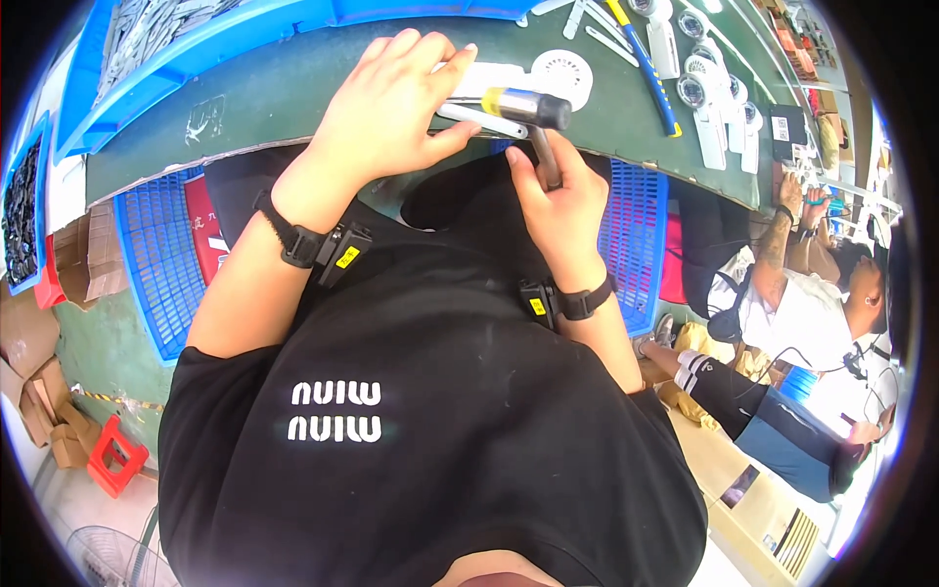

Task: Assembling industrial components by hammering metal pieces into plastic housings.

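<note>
My left hand [396, 103] reaches over the near edge of the green worktable and grips a long white plastic part [494, 122], thumb along its near side. Beside that part lies a white round piece with a slotted grille [562, 80], like a small fan head; whether the two are joined I cannot tell. My right hand [565, 196] is closed round the handle of a hammer [528, 106]. The hammer's metal head, with a black face and a yellow band, hangs just above the white part. My fingers and the hammer head hide some of the part.
The green worktable [245, 122] carries a blue bin [293, 24] of grey strips, a blue-and-yellow rod-like tool [646, 68] and several white pieces with round ends [709, 108]. Blue baskets [156, 264] sit below. Co-workers [802, 303] are at the right; a red stool [117, 457] stands lower left.
</note>
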